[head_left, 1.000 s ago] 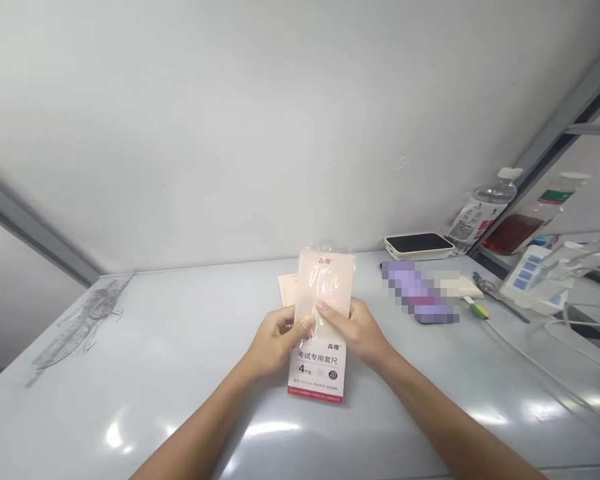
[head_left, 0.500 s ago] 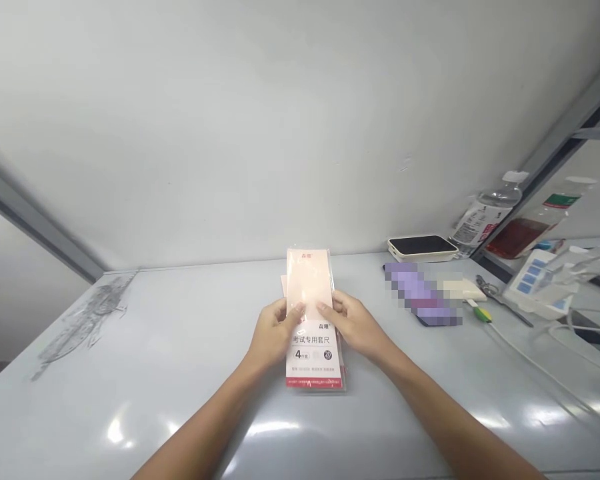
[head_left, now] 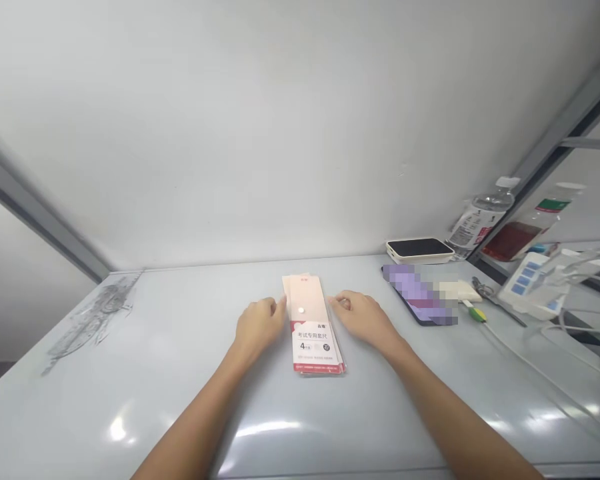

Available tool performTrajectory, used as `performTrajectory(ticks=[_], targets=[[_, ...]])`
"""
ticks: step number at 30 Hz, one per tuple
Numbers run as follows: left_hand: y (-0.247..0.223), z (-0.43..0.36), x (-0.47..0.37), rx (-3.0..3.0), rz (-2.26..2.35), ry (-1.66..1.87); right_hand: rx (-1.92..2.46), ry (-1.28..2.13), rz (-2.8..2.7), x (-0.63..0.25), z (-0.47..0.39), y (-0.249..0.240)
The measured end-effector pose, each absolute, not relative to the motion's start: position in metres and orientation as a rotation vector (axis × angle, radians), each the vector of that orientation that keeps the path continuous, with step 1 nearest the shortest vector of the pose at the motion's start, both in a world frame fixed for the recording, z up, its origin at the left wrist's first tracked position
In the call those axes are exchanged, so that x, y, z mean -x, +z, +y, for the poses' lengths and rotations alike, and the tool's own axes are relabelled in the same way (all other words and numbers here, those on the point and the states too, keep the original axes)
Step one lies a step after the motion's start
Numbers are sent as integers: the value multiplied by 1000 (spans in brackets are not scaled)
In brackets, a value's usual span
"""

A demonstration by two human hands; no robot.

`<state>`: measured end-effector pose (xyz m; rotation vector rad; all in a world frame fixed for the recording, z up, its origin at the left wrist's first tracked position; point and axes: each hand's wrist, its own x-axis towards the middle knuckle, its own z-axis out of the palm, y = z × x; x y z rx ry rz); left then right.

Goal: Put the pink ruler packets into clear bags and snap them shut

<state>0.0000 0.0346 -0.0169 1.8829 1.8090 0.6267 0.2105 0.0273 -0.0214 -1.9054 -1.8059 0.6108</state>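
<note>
A small stack of flat ruler-set packets (head_left: 310, 313) lies on the grey desk, slightly fanned, with at least one packet under the top one. The top packet is pale pink above, with a white label and a red strip at its lower end. Beside the stack's left edge is my left hand (head_left: 261, 327), its fingers loosely curled and its thumb close to or touching the edge. On the other side, my right hand (head_left: 364, 319) rests with bent fingers, the thumb apart from the index finger, just off the packets. Neither hand is gripping anything visible.
To the right lie a blurred purple phone-like object (head_left: 417, 297), a black-screened phone (head_left: 420, 248), a white charger (head_left: 463, 291) with its cable and some keys (head_left: 484, 287). Bottles (head_left: 485, 217) and a white power strip (head_left: 530, 283) stand by the metal frame. A wall closes the back.
The top packet, held up in both hands before, now lies on the stack. Both hands have let go and moved apart, one to each side.
</note>
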Motion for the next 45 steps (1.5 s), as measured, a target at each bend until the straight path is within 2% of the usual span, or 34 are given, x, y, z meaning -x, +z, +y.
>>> performTrajectory(ticks=[6,12,24,31,36,40,45], targets=[[-16,39,4,-1988,1773,706,1836,698,-1844,-211,29,-23],[-23,29,-13,-2058,1759,615,1764,731,-1832,-206,30,-22],[-19,39,-1,-2069,1788,655,1817,662,-1740,-211,37,-29],[-24,50,7,-2108,1672,746,1871,868,-1708,-215,49,-35],[-36,34,14,-1958,1623,781,1881,628,-1714,-214,37,-40],[-38,30,14,-1842,1623,794,1898,733,-1741,-210,31,-39],[-35,32,15,-1796,1623,777,1907,679,-1801,-205,31,-36]])
